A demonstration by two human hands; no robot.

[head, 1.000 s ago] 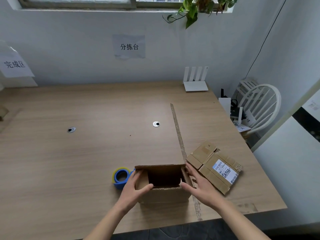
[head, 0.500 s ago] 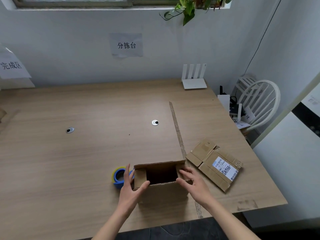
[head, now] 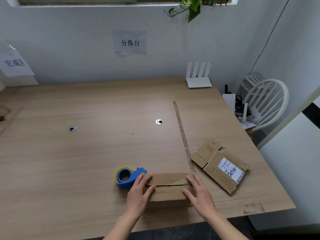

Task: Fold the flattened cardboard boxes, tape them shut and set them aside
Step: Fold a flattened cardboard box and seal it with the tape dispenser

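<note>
- Left hand: lies flat on the left end of the cardboard box, fingers straight and spread across the top flaps, thumb along the near flap. It presses and grasps nothing.
- Right hand: lies flat on the right end of the box, fingers extended and pressing down. It grasps nothing.
- Cardboard box: stands near the front edge of the table, between the two hands. Both top flaps are folded down and meet along a seam across the middle.
- Tape dispenser: blue, holding a yellow-edged roll, just beside the box on its left, next to the left fingertips.
- Flattened box: lies flat to the right, bearing a white shipping label, apart from the folded box.
- Cardboard strip: runs from the folded box's far right corner toward the far side of the table.
- Router: white, at the far edge against the wall.
</note>
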